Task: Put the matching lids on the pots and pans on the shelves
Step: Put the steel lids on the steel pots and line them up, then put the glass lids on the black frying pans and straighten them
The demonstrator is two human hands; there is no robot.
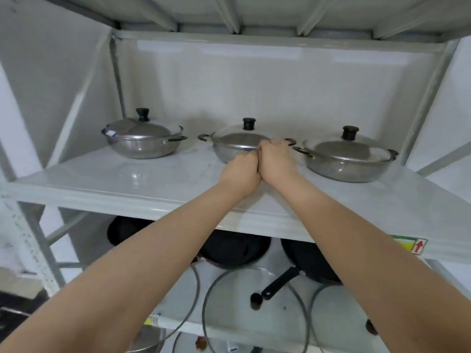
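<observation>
Three steel pots sat lidded on the upper shelf (127,179): a left pot (142,142), a middle pot (229,149) and a right pot (346,161). Below, black pans (234,247) and loose glass lids (254,312) lay unmatched. Both arms reached forward, the left hand (240,171) and right hand (276,163) pressed together, fingers curled at the middle pot's lid (240,137) rim; whether they gripped it was unclear.

Both forearms are bare to the frame's edge, with no sleeves, and the left hand (240,170) and right hand (276,161) are ungloved.

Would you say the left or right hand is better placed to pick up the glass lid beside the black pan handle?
Probably the right hand: the glass lid lies below its forearm, though both hands are at the middle pot.
</observation>
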